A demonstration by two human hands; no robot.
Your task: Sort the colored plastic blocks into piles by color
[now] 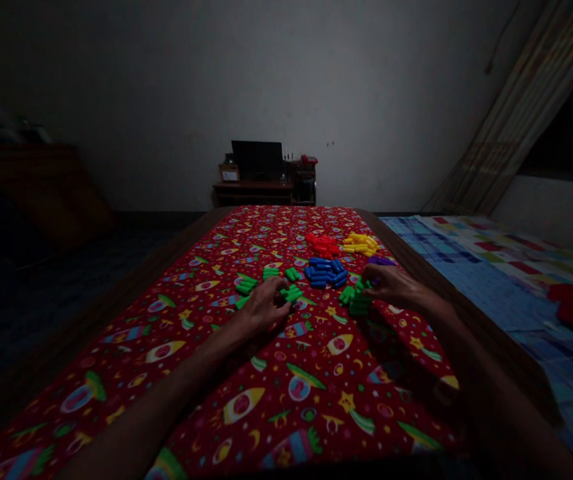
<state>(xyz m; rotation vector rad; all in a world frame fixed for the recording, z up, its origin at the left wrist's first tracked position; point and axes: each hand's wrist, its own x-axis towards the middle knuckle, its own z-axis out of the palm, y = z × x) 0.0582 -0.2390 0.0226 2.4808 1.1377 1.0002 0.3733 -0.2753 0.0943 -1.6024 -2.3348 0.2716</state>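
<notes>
Small green plastic tubes lie in two groups on a red patterned cloth (246,367). My left hand (264,308) rests low over the left group, with thumb and forefinger apart beside several green tubes (294,293). More green tubes (246,285) lie just beyond and to the left of it, some partly hidden by the hand. At the right group, my right hand (391,285) has its fingertips closed on a green tube (363,284), above a cluster of green tubes (360,306). The fingers partly cover that tube.
Blue tubes (322,272) lie between and beyond the hands. Farther back are red tubes (322,245) and yellow tubes (361,244). Purple tubes (382,261) lie just behind my right hand. A dark screen (258,160) stands on a low desk by the wall.
</notes>
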